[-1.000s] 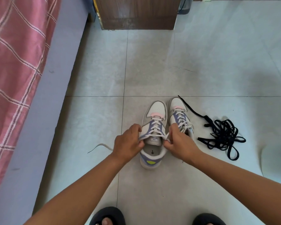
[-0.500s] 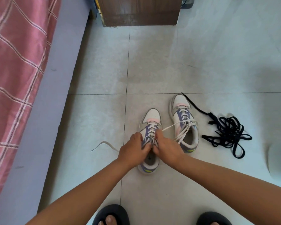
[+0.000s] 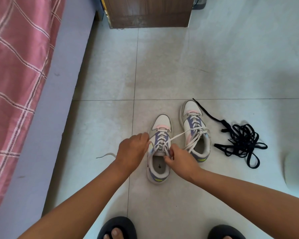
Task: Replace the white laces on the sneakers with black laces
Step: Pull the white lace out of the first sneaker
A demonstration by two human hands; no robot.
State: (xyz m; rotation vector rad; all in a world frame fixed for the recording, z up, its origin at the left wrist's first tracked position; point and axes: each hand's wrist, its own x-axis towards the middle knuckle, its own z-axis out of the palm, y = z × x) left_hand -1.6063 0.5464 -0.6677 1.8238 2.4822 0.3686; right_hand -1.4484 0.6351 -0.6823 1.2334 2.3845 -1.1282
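Black slippers (image 3: 116,228) at 6 o'clock, nearest the camera, standing on the tiled floor (image 3: 162,66).

Left hand (image 3: 131,150), just left of the near sneaker (image 3: 160,149): fingers curled against its upper edge, steadying; whether pinching a lace strand, cannot tell. Shifted outward from the centre of the tongue since half a second ago.

Right hand (image 3: 179,159), at the tongue: pinching the white lace (image 3: 178,135), now drawn taut toward 2 o'clock across to the far sneaker (image 3: 195,130). Loose lace end (image 3: 105,155) lying at 9 o'clock of the hands.

Change noted: hands parted, top crossing opening up. Judged as unlacing of the near sneaker just beginning; far sneaker fully laced in white.

Black laces (image 3: 240,140), tangled at 3 o'clock beside the far sneaker, untouched.

Farther: bed (image 3: 16,66) at 10 o'clock, wooden cabinet (image 3: 150,12) at 12 o'clock.
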